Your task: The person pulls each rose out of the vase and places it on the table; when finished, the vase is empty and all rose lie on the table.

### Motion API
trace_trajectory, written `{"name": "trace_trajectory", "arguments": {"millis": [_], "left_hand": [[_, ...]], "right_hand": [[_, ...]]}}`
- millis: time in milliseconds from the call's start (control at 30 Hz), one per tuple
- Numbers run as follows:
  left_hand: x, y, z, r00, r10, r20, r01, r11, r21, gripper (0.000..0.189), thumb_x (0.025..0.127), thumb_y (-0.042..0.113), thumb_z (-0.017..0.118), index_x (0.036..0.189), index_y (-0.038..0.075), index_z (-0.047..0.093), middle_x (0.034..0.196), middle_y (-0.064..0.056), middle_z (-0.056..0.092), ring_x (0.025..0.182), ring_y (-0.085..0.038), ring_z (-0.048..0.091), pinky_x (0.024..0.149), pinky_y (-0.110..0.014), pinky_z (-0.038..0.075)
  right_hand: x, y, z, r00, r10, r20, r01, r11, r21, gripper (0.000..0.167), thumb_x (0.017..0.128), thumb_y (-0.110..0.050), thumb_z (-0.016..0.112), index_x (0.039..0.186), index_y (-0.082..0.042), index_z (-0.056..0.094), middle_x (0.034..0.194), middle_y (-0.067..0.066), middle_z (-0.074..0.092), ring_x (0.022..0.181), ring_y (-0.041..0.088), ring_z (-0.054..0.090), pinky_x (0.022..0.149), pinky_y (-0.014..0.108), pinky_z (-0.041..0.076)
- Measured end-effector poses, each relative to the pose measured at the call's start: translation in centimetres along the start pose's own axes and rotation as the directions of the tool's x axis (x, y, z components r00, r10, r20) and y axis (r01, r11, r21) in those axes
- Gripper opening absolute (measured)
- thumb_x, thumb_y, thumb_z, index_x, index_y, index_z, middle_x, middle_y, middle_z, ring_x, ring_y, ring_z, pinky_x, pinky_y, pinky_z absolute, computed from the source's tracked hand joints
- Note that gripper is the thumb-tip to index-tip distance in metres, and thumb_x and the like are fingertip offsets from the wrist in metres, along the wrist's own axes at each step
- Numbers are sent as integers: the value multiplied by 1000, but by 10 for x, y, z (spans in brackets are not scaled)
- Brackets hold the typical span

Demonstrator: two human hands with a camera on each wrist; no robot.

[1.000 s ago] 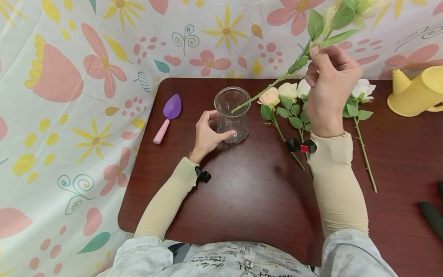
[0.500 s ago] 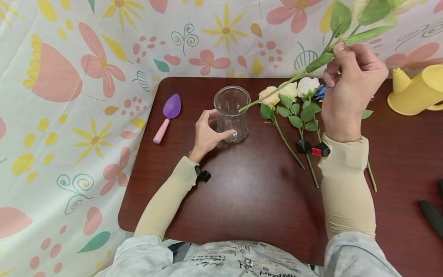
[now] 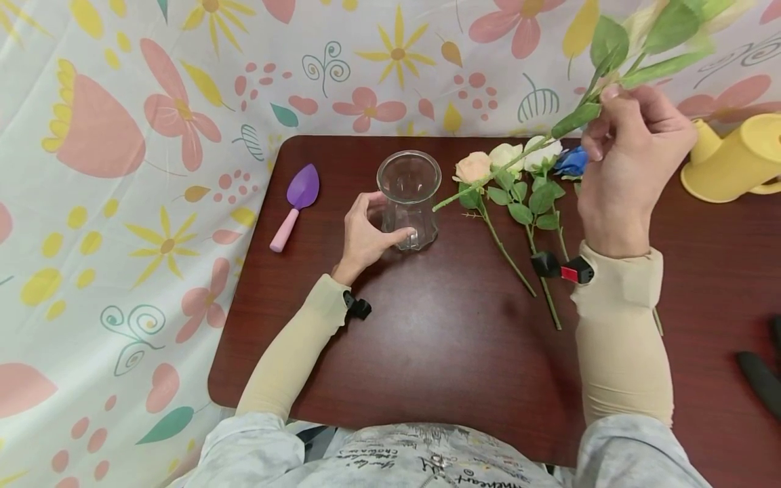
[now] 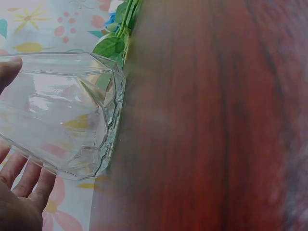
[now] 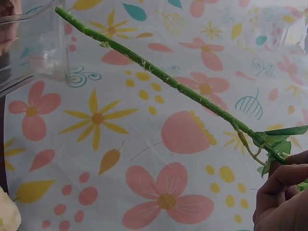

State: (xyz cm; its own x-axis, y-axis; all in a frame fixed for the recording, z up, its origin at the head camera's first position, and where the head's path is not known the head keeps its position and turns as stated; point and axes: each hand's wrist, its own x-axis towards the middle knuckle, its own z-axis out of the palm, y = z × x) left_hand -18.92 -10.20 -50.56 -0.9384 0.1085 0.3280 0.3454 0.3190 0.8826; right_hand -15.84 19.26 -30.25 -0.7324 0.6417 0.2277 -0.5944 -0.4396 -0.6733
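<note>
A clear glass vase [image 3: 415, 213] with a wide round rim stands upright on the table. My left hand [image 3: 366, 234] holds it from the left, thumb on one side and fingers on the other, as the left wrist view also shows. Raised above the table at the right, my right hand [image 3: 637, 159] pinches a pale rose by its leafy green stem [image 5: 163, 77]. The blossom is at the upper right edge of the head view, partly cut off. The stem slants down left, its cut end just right of the vase's rim in the head view.
Behind the raised stem lie a peach rose [image 3: 474, 168], white roses [image 3: 542, 153] and a blue flower [image 3: 571, 163]. A purple trowel [image 3: 303, 186] with a pink handle lies left. At right are a yellow watering can [image 3: 729, 166] and a black handle [image 3: 759, 383]. Patterned cloth [image 3: 366, 68] hangs behind.
My right hand has moved right and slightly down with the rose, so the stem's end has shifted from over the vase's mouth to beside its rim. The left hand and vase stay put.
</note>
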Motion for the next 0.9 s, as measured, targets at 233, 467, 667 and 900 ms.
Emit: {"name": "trace_trajectory", "arguments": {"millis": [233,467,667,900], "left_hand": [[0,-1,0,1000,8,4,-8,1000,1,77,69,20,105,133,3,65,129,-15,70,123,-30,70,109,-44,62],[-1,-1,0,1000,12,-2,-12,1000,6,77,69,19,105,133,2,65,128,-16,70,122,-31,71,108,-44,62],[-1,-1,0,1000,9,1,-9,1000,0,77,69,18,105,133,2,65,128,-16,70,122,-31,71,109,-44,62],[0,-1,1,1000,11,-4,-11,1000,-3,77,69,17,105,132,2,65,128,-16,70,121,-31,71,108,-44,62]], "right_hand": [[0,4,-11,998,52,-25,-53,998,-17,29,86,19,69,63,13,53,47,12,44,39,17,34,44,21,18],[2,14,-26,997,83,-1,-83,994,-72,33,89,18,69,62,11,52,50,8,42,40,15,34,46,22,16],[1,25,-38,993,116,20,-112,983,-144,24,88,17,70,65,13,62,53,10,56,41,15,42,46,23,17],[-3,38,-50,981,183,56,-168,964,-207,19,90,14,74,72,11,67,53,5,55,43,13,42,46,23,19]]}}
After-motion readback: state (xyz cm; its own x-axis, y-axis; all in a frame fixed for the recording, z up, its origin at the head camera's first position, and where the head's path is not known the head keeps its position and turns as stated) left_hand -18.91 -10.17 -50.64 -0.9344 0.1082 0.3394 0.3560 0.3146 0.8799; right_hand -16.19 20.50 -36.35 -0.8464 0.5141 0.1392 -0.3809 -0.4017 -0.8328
